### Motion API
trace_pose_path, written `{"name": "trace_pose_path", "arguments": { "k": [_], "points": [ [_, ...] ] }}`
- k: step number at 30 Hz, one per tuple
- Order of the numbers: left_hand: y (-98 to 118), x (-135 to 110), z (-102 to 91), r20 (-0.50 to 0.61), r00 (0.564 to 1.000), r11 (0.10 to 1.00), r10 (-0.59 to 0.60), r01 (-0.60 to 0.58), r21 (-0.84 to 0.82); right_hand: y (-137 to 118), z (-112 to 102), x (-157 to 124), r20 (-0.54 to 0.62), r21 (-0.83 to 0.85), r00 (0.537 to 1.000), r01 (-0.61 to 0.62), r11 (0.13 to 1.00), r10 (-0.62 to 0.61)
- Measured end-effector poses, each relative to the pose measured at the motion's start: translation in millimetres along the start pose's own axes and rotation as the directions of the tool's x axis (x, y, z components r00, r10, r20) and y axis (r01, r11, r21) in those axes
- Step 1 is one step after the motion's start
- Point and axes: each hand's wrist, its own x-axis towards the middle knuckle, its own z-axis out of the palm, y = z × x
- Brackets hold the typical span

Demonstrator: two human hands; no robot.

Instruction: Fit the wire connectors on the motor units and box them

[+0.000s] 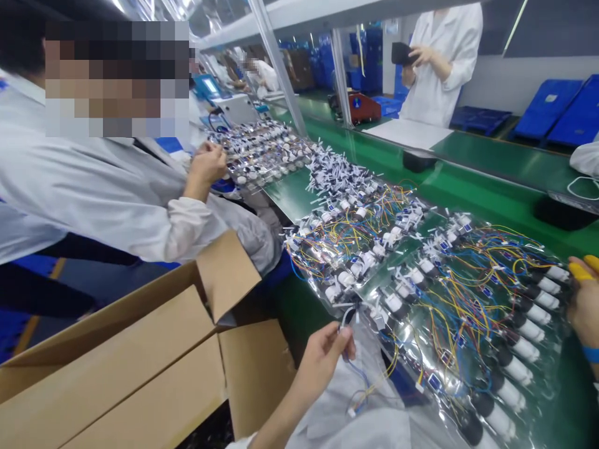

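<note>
My left hand point(322, 358) is pinched shut on the edge of a clear plastic bag point(369, 386) with a thin wire lead in it, near the front of the green bench point(472, 193). My right hand point(584, 305) rests at the far right edge, with yellow finger cots; most of it is out of frame. Between the hands lies a clear sheet point(468, 299) covered with several small white-and-black cylindrical parts and tangled coloured wires.
An open cardboard box point(154, 355) stands at lower left. A co-worker in a white coat point(93, 193) sits at left, a hand point(208, 165) over more parts. Another person in a white coat point(444, 62) stands behind the bench. Blue crates point(552, 106) sit at back right.
</note>
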Motion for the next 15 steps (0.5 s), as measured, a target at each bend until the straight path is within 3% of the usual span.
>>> {"name": "trace_pose_path", "arguments": {
  "k": [4,8,11,15],
  "points": [
    [20,-9,1.1,-0.028,0.988,0.908,0.153,-0.13,0.398,-8,3,-5,-0.008,0.049,0.998,-0.059,0.997,0.06],
    [39,2,17.3,0.144,0.935,0.625,0.323,-0.326,0.709,-14,3,-11,-0.009,0.036,0.999,-0.037,0.999,0.037],
    [53,18,37.5,0.273,0.931,0.348,0.244,-0.347,0.871,-16,3,-16,0.024,-0.022,1.0,-0.003,1.0,0.004],
    [77,33,59.7,0.267,0.963,0.098,-0.026,-0.263,0.96,-15,2,-22,0.107,-0.158,0.993,0.07,0.985,-0.054]
  ]
}}
